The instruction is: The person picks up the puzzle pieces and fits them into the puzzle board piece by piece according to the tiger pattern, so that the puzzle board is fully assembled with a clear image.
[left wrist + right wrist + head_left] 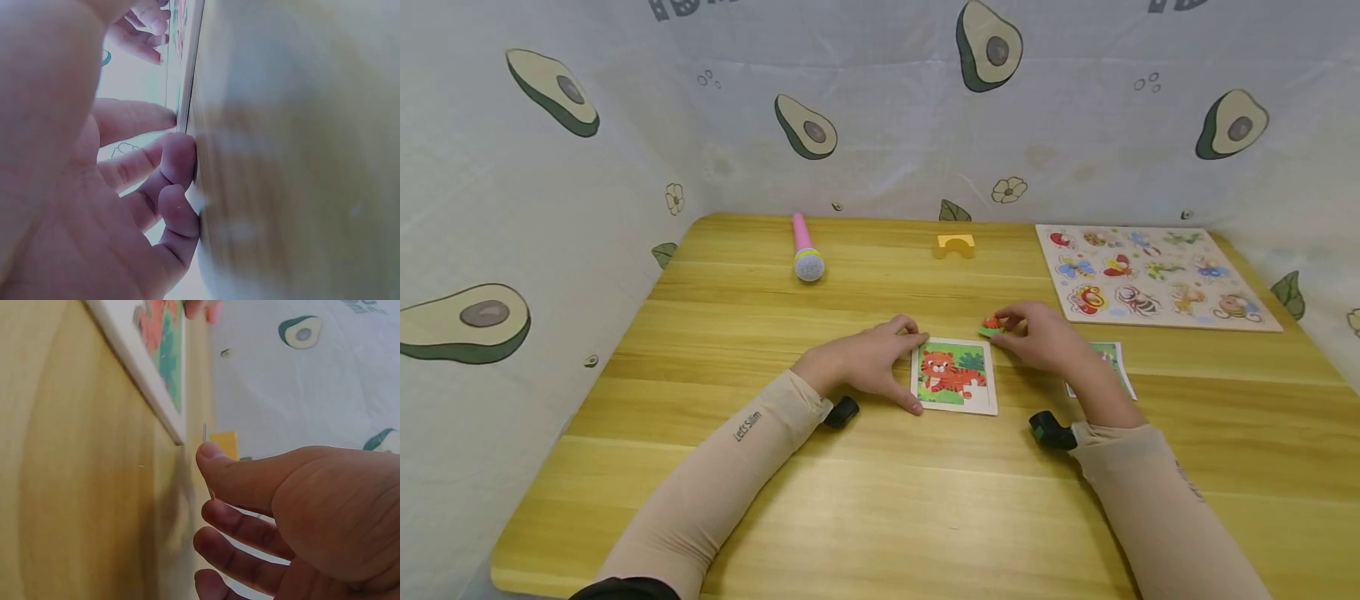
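A small square tiger jigsaw puzzle [951,372] lies on the wooden table, with a pale unfilled gap at its lower right. My left hand [874,364] holds the puzzle's left side, thumb at the near corner and index finger at the far corner. In the left wrist view its other fingers [179,209] curl against the tabletop. Just beyond the puzzle's far right corner, my right hand [1037,340] pinches a red and green puzzle piece [989,327] between thumb and fingers. The right wrist view shows this piece [205,432] edge-on, as a thin line above the thumb tip.
A picture card [1122,375] lies partly beneath the right forearm. At the back right is a wooden insect puzzle board [1157,279]. A yellow arch block [955,245] and a pink toy microphone [805,250] rest toward the back, before the avocado-print cloth [895,150].
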The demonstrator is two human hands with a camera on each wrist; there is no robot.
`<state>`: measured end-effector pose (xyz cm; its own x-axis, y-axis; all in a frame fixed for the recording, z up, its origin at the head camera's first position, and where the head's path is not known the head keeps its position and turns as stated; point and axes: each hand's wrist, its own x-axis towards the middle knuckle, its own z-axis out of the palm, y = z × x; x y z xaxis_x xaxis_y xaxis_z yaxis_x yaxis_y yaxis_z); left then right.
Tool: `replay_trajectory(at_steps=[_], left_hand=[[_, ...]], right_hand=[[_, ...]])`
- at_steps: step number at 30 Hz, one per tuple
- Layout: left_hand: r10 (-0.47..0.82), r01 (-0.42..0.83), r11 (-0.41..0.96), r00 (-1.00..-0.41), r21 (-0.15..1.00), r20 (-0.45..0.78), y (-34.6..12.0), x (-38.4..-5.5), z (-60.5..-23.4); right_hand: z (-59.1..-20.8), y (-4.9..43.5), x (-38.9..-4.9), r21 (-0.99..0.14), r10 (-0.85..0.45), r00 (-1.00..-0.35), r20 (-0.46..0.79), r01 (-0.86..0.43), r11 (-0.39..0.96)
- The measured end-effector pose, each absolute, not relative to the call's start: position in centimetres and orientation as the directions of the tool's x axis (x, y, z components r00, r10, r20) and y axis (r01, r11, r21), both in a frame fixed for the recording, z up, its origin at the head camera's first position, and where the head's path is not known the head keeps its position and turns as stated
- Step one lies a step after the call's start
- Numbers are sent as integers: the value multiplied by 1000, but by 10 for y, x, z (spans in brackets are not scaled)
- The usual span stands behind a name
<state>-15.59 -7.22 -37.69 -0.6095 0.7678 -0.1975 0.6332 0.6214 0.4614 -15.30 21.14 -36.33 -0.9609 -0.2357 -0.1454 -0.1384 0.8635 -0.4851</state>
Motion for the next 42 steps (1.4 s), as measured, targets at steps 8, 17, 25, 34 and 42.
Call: replay_trajectory(at_steps=[8,17,25,34,42], left_hand=[[746,609,639,-639,471,-186,-71,-157,-378],[710,573,673,-677,467,-193,-71,-161,-379],[710,570,671,-679,474,-189,-71,-161,-378],[714,572,665,-675,481,-186,-71,-161,-378],[716,574,662,-675,482,-180,-71,-160,-377]], right_hand=[[-347,213,-149,-505,-293,-944,-148,-183,844],[-338,205,-143,-523,-519,-824,-227,-346,779],[-342,201,-141,-559,-546,-794,-265,-335,759],[-349,200,-140,-574,-548,-793,-266,-326,751],[-351,199,-141,-577,-540,-799,-266,-317,753]])
